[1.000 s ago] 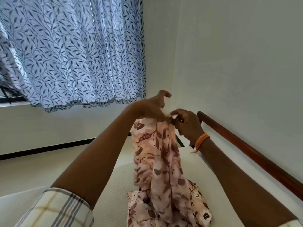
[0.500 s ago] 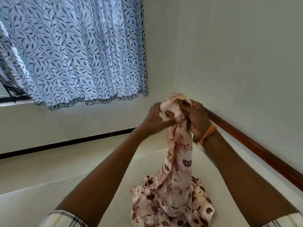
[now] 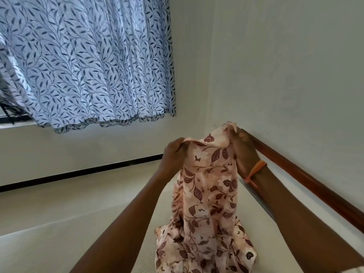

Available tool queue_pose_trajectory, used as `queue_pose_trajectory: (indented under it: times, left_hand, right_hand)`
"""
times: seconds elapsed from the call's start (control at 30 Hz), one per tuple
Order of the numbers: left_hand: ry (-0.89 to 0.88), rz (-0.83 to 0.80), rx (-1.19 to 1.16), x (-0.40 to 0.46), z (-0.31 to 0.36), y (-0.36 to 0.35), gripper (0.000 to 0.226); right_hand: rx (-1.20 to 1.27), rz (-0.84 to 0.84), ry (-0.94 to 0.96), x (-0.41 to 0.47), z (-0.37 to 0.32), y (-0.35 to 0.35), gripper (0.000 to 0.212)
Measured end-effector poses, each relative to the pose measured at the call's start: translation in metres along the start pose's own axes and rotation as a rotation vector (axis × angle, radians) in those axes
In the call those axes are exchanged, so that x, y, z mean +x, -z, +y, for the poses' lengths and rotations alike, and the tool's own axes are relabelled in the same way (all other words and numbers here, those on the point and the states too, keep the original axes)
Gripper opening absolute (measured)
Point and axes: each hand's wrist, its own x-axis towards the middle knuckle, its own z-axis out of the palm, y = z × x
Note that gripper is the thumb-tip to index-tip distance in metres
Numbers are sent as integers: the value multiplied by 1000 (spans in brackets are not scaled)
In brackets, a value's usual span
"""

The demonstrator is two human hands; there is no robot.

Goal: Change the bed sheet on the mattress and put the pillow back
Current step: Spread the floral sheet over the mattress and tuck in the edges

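Observation:
A pink bed sheet (image 3: 206,194) with a brown leaf-and-flower print hangs in front of me, its lower part bunched on the bare cream mattress (image 3: 69,241). My left hand (image 3: 174,152) pinches the sheet's top edge on the left. My right hand (image 3: 243,152), with an orange band on its wrist, grips the same edge on the right, slightly higher. The edge is stretched between the two hands. No pillow is in view.
A brown wooden bed rail (image 3: 307,182) runs along the white wall on the right. A blue leaf-print curtain (image 3: 88,62) hangs over the window at the upper left. A dark skirting line (image 3: 78,173) marks the far wall's base beyond the mattress.
My hands have moved apart along the sheet's top edge, spreading it between them. Earlier they were close together, bunching the fabric. The sheet is lifted higher off the mattress.

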Motion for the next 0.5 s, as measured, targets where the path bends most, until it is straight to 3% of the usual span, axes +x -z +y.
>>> queue_pose_trajectory:
  times: [0.07,0.1,0.17,0.23,0.33,0.43,0.5]
  left_hand:
    - [-36,-130,-83,2,20,-8,31]
    - [-64,-184,-90,3,28,-11,30]
    - [-87,-216,-138,10,39,-14,33]
    - [-40,-205,-243,16,39,-9,39]
    - [47,-351,-285,6,16,-3,33]
    - [133,-500,-71,-17,-25,-6,18]
    - [249,-439,-10,-25,-56,-2,22]
  right_hand:
    - [-157,-231,86,-9,3,-17,64]
    - [-240,-315,133,-13,5,-27,68]
    - [-369,-362,165,-12,2,-40,48]
    - [-470,-275,212,-3,-6,-39,11]
    - [-654,-124,366,14,-21,-31,24]
    - [-812,80,526,26,-36,-25,20]
    - [-764,287,516,37,-42,-9,17]
